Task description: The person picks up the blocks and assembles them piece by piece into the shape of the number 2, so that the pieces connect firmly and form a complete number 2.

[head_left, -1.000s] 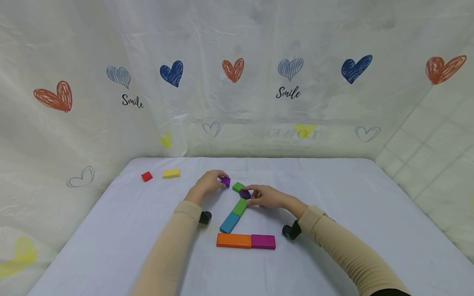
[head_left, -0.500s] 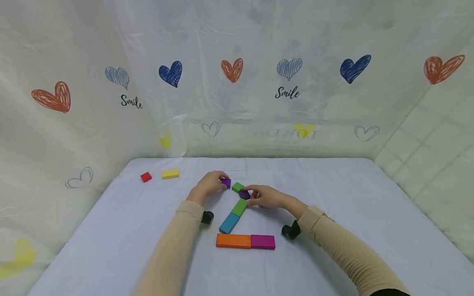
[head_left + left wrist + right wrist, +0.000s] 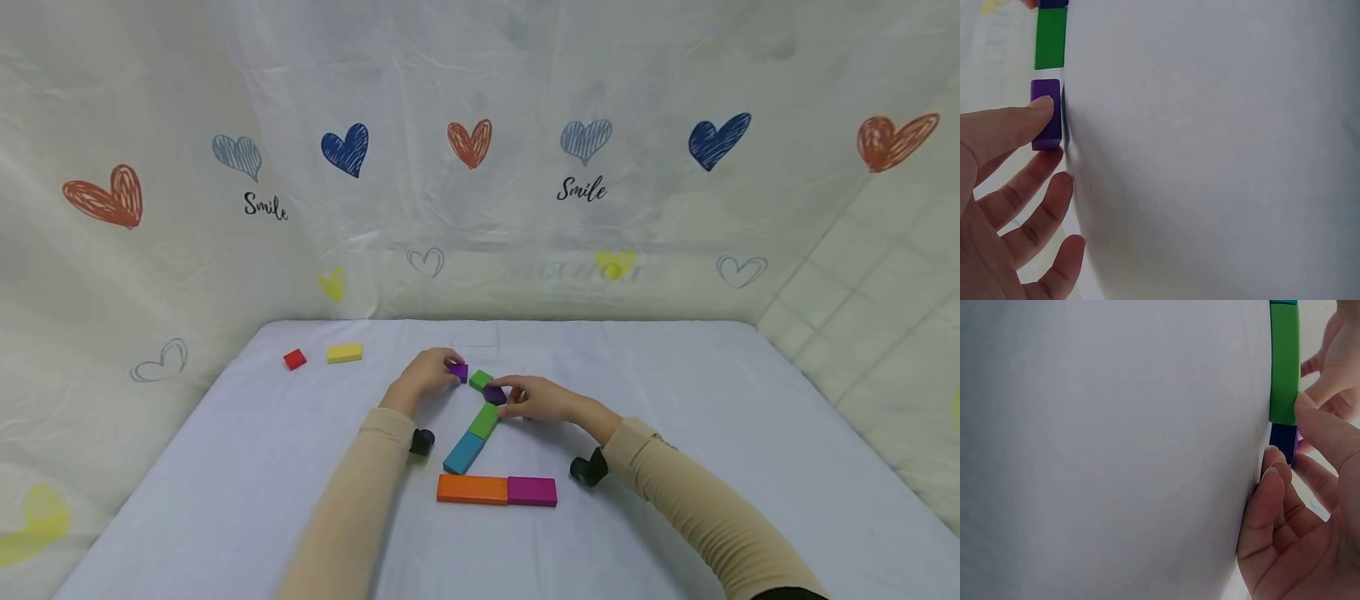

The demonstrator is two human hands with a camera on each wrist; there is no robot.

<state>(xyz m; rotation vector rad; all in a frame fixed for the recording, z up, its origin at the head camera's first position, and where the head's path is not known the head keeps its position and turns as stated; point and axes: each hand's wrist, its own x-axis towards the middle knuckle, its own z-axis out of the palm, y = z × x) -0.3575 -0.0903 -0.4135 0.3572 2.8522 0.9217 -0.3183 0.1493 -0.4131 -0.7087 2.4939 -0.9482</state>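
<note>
My left hand (image 3: 424, 377) pinches a purple block (image 3: 459, 373) between thumb and fingers; the left wrist view shows the thumb on the face of this purple block (image 3: 1049, 125). A small gap parts it from a short green block (image 3: 481, 380). A dark purple block (image 3: 495, 396) lies between that one and a longer green block (image 3: 484, 422). My right hand (image 3: 542, 398) has its fingers curled at the dark purple block (image 3: 1282, 439), with its thumb touching the edge of the longer green block (image 3: 1285, 362). A blue block (image 3: 463, 453) continues the slanted line.
Below the line, an orange block (image 3: 472, 489) and a magenta block (image 3: 532, 492) lie end to end. Far left on the white-covered table (image 3: 225, 500) are a red block (image 3: 295, 359) and a yellow block (image 3: 345, 352). A heart-printed sheet (image 3: 517, 217) hangs behind.
My left hand and the purple block have shifted very slightly toward me. The right hand keeps its place, and the other blocks lie as before.
</note>
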